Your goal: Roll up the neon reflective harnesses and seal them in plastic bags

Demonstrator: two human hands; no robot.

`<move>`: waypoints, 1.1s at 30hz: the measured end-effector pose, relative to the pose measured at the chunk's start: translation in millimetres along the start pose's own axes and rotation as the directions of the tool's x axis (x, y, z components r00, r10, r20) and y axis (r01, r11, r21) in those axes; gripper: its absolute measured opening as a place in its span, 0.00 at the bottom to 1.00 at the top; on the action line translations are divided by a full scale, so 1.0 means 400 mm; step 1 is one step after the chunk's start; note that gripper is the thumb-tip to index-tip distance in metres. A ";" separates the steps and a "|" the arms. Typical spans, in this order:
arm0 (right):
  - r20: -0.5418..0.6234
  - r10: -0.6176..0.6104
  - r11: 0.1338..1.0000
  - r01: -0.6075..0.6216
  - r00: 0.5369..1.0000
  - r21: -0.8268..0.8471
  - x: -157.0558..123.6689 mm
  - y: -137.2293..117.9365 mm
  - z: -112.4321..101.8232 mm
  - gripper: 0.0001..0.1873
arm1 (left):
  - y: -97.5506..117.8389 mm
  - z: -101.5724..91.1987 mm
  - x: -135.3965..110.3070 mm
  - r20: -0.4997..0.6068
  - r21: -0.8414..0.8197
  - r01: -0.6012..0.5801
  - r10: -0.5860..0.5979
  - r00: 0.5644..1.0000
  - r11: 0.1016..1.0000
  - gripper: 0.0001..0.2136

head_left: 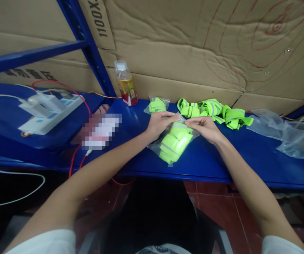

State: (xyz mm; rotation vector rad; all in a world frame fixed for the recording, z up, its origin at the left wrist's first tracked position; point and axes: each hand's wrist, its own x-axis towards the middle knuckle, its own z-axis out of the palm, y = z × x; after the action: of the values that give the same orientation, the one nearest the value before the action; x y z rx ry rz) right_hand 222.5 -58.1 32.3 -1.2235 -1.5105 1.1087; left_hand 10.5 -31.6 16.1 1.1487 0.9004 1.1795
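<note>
A clear plastic bag (156, 148) with a folded neon-green reflective strap (175, 141) inside lies on the blue shelf in front of me. My left hand (159, 124) pinches the bag's far edge from the left. From the right, my right hand (204, 127) pinches the same edge, its fingertips close to those of the left. Just behind my left hand sits another bagged green strap (157, 105). Loose rolled green straps with grey stripes (211, 107) lie beyond my right hand.
Clear plastic bags (297, 139) lie at the right. A drink bottle (127, 84) stands at the back, near a blue upright post (88, 46). At the left are a white power strip (50, 114), cables and a blurred-out object (101, 132). Cardboard (168, 63) lines the back.
</note>
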 end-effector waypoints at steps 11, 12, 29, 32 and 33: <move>-0.014 -0.040 0.999 0.039 0.999 -0.035 0.002 0.017 0.013 0.16 | 0.009 -0.015 0.018 0.077 0.093 -0.081 0.074 0.994 0.992 0.06; -0.018 -0.033 0.999 0.032 0.999 -0.027 0.001 0.015 0.017 0.17 | 0.009 -0.015 0.018 0.092 0.095 -0.108 0.099 0.991 0.990 0.07; 0.014 -0.120 0.992 0.120 0.993 -0.023 -0.006 -0.002 0.030 0.18 | 0.015 -0.011 0.010 0.172 0.082 -0.189 0.173 0.970 0.978 0.09; 0.039 -0.113 0.993 0.114 0.993 -0.021 -0.005 -0.003 0.029 0.19 | 0.024 -0.016 0.014 0.149 0.128 -0.143 0.123 0.981 0.981 0.08; 0.057 -0.106 0.994 0.107 0.993 -0.021 -0.007 -0.003 0.029 0.19 | 0.028 -0.021 0.018 0.159 0.150 -0.088 0.064 0.985 0.985 0.07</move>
State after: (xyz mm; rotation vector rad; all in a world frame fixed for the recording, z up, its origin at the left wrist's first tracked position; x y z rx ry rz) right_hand 211.2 -62.1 30.6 -1.1226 -1.6163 1.0652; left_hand 1.5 -23.1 25.7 1.3926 0.8482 1.0800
